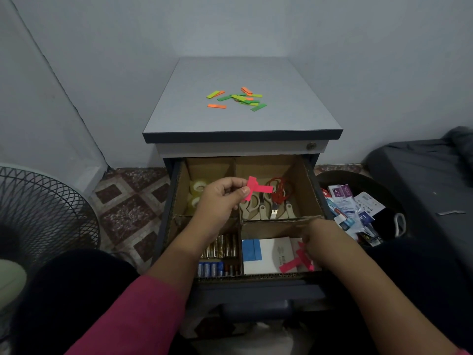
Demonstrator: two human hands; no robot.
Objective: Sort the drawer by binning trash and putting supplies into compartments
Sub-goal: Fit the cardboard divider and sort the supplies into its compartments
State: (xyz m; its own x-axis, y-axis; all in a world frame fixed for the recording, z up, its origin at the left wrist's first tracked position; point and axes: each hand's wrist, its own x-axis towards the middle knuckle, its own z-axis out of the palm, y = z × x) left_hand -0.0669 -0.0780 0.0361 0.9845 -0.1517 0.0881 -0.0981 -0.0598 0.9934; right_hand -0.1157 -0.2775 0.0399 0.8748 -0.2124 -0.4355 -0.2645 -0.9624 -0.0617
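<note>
The open drawer (311,190) holds a cardboard divider with compartments. My left hand (220,198) pinches a few pink sticky strips (257,188) and holds them above the scissors (275,207) compartment. My right hand (316,237) reaches down into the near right compartment, its fingertips touching more pink strips (297,261) that lie beside a white pad (268,254) and blue notes (252,249). Tape rolls (197,192) sit in the far left compartment, batteries (221,256) in the near left one. Red rubber bands (280,188) lie over the scissors.
Green, yellow and orange strips (238,98) lie scattered on the cabinet top (294,116). A black bin (394,198) with wrappers and packaging stands to the right of the drawer. A fan (38,213) stands at the left. Dark furniture (435,175) is at the far right.
</note>
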